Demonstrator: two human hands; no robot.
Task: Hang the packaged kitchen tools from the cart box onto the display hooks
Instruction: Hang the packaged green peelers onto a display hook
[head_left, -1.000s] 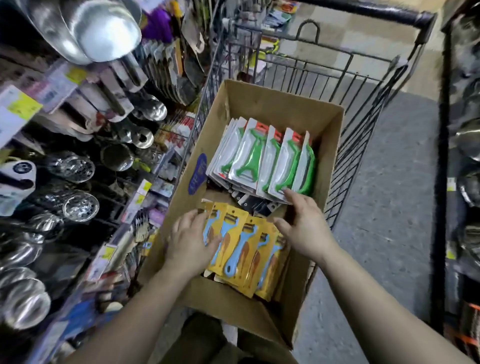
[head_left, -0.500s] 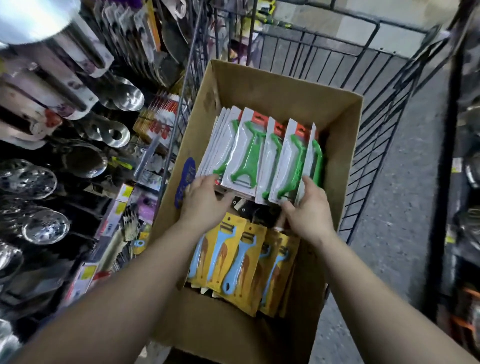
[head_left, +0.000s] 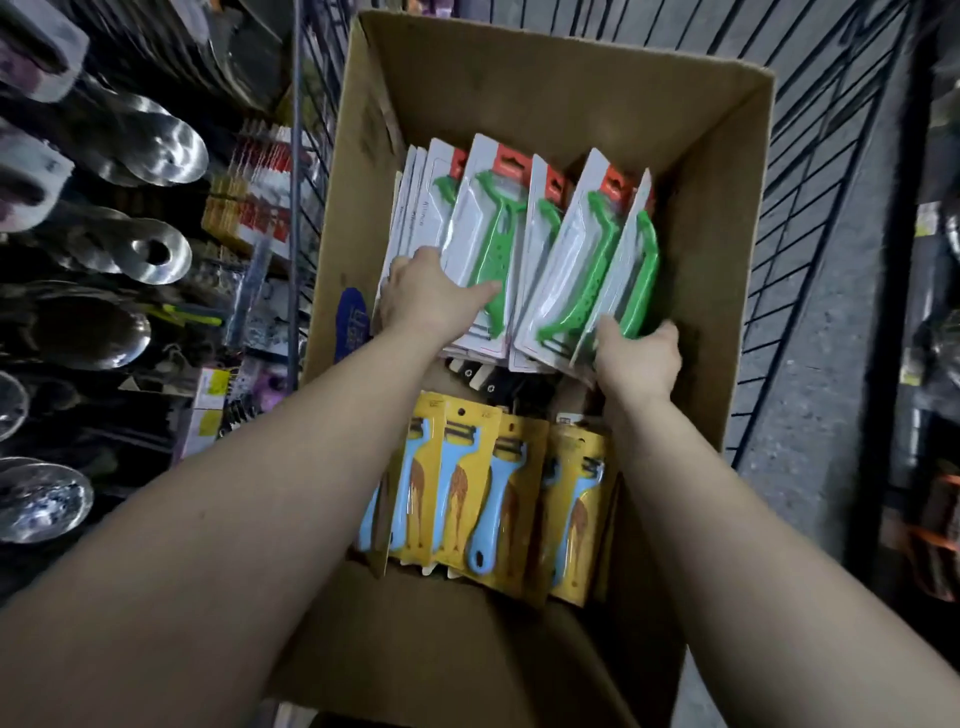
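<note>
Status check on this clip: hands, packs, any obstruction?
Left hand and right hand grip the green peeler packs in the cardboard box. None hung yet. Nothing blocking.

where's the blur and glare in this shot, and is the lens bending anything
Head view: the green peeler packs and both hands are fairly sharp; the metal strainers on the left shelf are smeared and show bright glare; the right edge is dark; the wide lens bows the cardboard box walls and cart wires.

Matt cardboard box (head_left: 571, 83); glossy plastic blister packs (head_left: 561, 270); shiny metal ladles (head_left: 156, 150).
</note>
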